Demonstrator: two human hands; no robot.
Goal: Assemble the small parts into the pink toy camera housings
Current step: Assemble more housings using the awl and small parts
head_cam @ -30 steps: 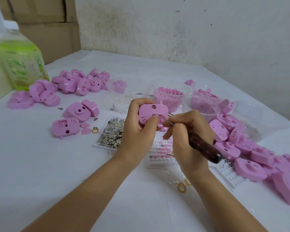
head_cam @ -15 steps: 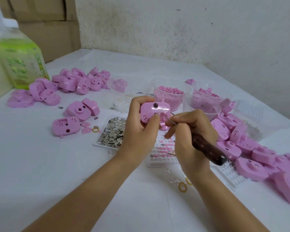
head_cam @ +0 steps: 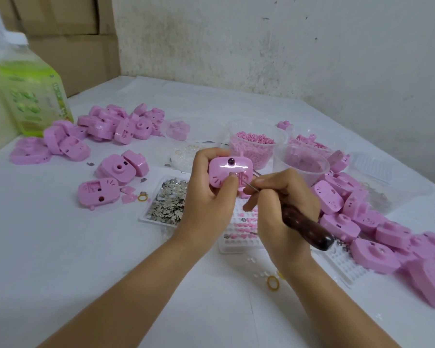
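A white-covered table [head_cam: 60, 247] meets a stained whitish wall [head_cam: 261, 46], cardboard boxes [head_cam: 68, 28] stacked left.

Soft even light, blurred wide-angle edges

I read one pink housing [head_cam: 224, 173] held upright above the tabletop [head_cam: 60, 247] in the left grip [head_cam: 206, 199], with a dark bead [head_cam: 230, 161] at its top edge. A right heap [head_cam: 357, 217] and a far-left heap [head_cam: 116, 124] of housings lie on the tabletop. Pink small parts [head_cam: 255, 143] fill a clear tub [head_cam: 232, 129] just behind the held housing.
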